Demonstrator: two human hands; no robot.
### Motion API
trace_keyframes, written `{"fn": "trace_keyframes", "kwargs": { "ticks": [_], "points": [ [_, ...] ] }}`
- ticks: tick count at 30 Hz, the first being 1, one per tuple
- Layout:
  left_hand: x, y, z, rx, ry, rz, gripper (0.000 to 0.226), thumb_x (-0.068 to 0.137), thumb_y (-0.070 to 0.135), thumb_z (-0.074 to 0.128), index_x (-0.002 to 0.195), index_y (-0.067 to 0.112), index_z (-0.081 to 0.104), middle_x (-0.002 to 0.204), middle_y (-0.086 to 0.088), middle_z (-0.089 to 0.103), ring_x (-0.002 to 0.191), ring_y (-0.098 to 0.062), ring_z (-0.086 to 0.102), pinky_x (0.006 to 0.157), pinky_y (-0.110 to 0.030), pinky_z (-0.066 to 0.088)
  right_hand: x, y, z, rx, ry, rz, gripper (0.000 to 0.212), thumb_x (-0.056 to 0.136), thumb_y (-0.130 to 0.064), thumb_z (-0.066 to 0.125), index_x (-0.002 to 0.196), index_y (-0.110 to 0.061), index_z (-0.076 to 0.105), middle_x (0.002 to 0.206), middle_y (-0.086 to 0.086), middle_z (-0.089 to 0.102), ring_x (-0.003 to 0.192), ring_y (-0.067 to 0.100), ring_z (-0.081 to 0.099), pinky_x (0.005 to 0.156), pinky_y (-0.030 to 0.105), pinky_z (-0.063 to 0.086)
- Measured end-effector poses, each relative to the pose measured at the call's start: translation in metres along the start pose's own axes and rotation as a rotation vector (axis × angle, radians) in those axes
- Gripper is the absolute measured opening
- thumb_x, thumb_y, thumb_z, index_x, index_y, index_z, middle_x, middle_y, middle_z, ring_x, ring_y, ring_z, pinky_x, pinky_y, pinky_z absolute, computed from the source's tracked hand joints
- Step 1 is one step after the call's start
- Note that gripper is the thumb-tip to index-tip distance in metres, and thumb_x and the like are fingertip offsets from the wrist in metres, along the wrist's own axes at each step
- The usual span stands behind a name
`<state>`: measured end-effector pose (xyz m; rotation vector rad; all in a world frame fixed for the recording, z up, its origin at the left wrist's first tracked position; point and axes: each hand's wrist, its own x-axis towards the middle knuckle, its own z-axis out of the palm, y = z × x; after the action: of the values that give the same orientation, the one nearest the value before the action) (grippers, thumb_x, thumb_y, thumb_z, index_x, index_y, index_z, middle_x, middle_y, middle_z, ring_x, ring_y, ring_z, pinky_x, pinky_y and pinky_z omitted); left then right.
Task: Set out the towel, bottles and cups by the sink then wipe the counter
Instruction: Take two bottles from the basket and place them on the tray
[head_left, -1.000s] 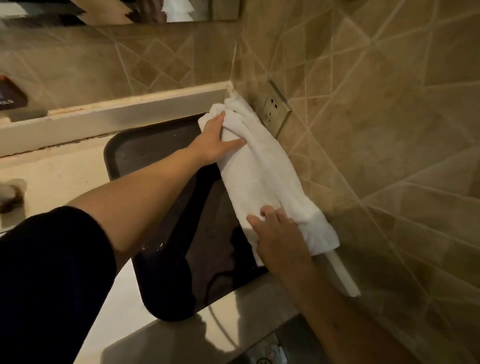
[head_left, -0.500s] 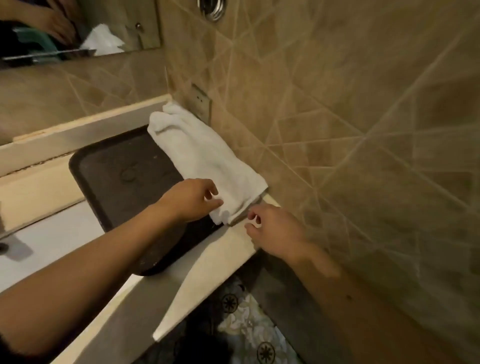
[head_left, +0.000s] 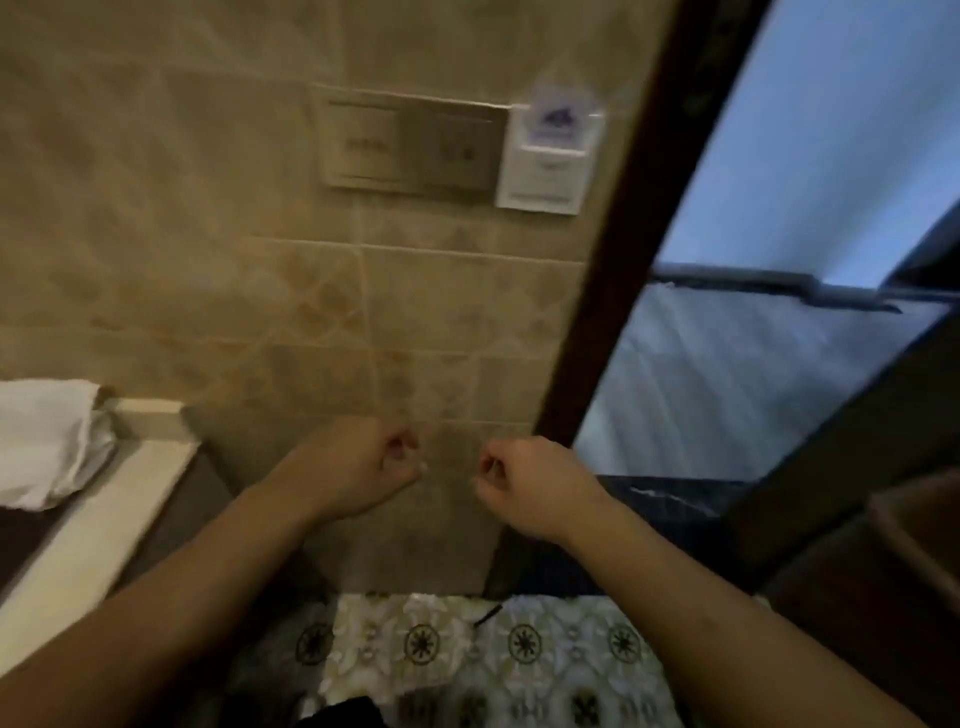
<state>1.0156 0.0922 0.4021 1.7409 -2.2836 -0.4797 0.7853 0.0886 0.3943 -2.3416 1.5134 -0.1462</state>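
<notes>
The folded white towel (head_left: 47, 441) lies at the far left on the pale counter (head_left: 104, 525), its end over a dark tray (head_left: 15, 540). My left hand (head_left: 363, 467) and my right hand (head_left: 530, 483) are held out side by side in front of the tiled wall, away from the counter. Both have their fingers curled in and hold nothing. No bottles or cups are in view.
A switch panel (head_left: 410, 145) and a white card holder (head_left: 550, 156) are fixed to the beige tiled wall. A dark door frame (head_left: 623, 260) runs diagonally at the right with a bluish room behind it. Patterned floor tiles (head_left: 467, 649) lie below.
Both hands have let go of the towel and drawn back from the counter. My view has swung right, from the counter corner to the wall and doorway.
</notes>
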Motion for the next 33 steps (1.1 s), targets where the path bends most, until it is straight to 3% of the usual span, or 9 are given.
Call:
{"fn": "trace_keyframes", "kwargs": {
  "ticks": [4, 6, 9, 12, 17, 22, 28, 33],
  "points": [
    [0.033, 0.115, 0.041, 0.02, -0.118, 0.242, 0.028, 0.086, 0.053, 0.066, 0.105, 0.032, 0.068, 0.085, 0.015, 0.065, 0.075, -0.001, 0.061, 0.07, -0.028, 0.053, -0.099, 0.089, -0.023, 0.054, 0.121, 0.254, 0.02, 0.092, -0.048, 0.059, 0.098, -0.029, 0.059, 0.091, -0.006, 0.062, 0.08, 0.014, 0.059, 0.067, 0.035, 0.05],
    [0.048, 0.169, 0.06, 0.035, -0.187, 0.35, 0.026, 0.086, 0.054, 0.066, 0.105, 0.036, 0.065, 0.086, 0.017, 0.063, 0.075, 0.001, 0.06, 0.069, -0.026, 0.053, -0.145, 0.127, -0.032, 0.089, 0.168, 0.373, 0.014, 0.091, -0.048, 0.06, 0.096, -0.036, 0.056, 0.088, -0.011, 0.058, 0.077, 0.009, 0.056, 0.068, 0.031, 0.047],
    [0.066, 0.243, 0.089, 0.081, -0.287, 0.49, 0.028, 0.087, 0.057, 0.062, 0.107, 0.037, 0.062, 0.095, 0.014, 0.065, 0.082, -0.001, 0.062, 0.077, -0.032, 0.058, -0.21, 0.171, -0.041, 0.103, 0.225, 0.545, 0.015, 0.09, -0.048, 0.062, 0.09, -0.041, 0.049, 0.083, -0.014, 0.053, 0.071, 0.003, 0.05, 0.062, 0.025, 0.038],
    [0.084, 0.311, 0.119, 0.137, -0.334, 0.624, 0.032, 0.088, 0.056, 0.062, 0.112, 0.036, 0.062, 0.102, 0.012, 0.067, 0.089, -0.006, 0.063, 0.083, -0.035, 0.057, -0.268, 0.206, -0.049, 0.079, 0.283, 0.713, 0.015, 0.088, -0.049, 0.062, 0.089, -0.035, 0.055, 0.082, -0.013, 0.056, 0.072, 0.008, 0.055, 0.055, 0.026, 0.037],
    [0.126, 0.436, 0.179, 0.116, -0.434, 0.833, 0.029, 0.087, 0.054, 0.065, 0.106, 0.032, 0.064, 0.097, 0.01, 0.067, 0.085, -0.01, 0.063, 0.077, -0.033, 0.055, -0.354, 0.277, -0.065, 0.101, 0.318, 1.006, 0.027, 0.089, -0.049, 0.063, 0.106, -0.028, 0.064, 0.101, -0.004, 0.068, 0.089, 0.017, 0.064, 0.068, 0.031, 0.046],
    [0.164, 0.498, 0.22, 0.009, -0.497, 0.935, 0.023, 0.084, 0.051, 0.068, 0.098, 0.033, 0.064, 0.088, 0.014, 0.065, 0.081, -0.007, 0.063, 0.075, -0.033, 0.055, -0.392, 0.315, -0.069, 0.129, 0.317, 1.141, 0.024, 0.09, -0.051, 0.062, 0.103, -0.031, 0.064, 0.098, -0.007, 0.067, 0.09, 0.014, 0.064, 0.072, 0.035, 0.055],
    [0.254, 0.618, 0.311, 0.012, -0.611, 1.074, 0.018, 0.086, 0.053, 0.065, 0.096, 0.039, 0.059, 0.085, 0.014, 0.064, 0.079, -0.003, 0.06, 0.063, -0.025, 0.045, -0.418, 0.445, -0.088, 0.151, 0.311, 1.315, 0.017, 0.089, -0.047, 0.062, 0.093, -0.03, 0.064, 0.091, -0.006, 0.068, 0.085, 0.016, 0.063, 0.07, 0.037, 0.056],
    [0.313, 0.678, 0.378, 0.063, -0.775, 1.013, 0.023, 0.09, 0.046, 0.064, 0.104, 0.029, 0.064, 0.085, 0.013, 0.062, 0.081, -0.007, 0.059, 0.071, -0.032, 0.049, -0.41, 0.535, -0.088, 0.259, 0.234, 1.389, 0.013, 0.094, -0.041, 0.06, 0.093, -0.028, 0.063, 0.092, -0.004, 0.067, 0.086, 0.018, 0.063, 0.07, 0.035, 0.054]
  ]
}}
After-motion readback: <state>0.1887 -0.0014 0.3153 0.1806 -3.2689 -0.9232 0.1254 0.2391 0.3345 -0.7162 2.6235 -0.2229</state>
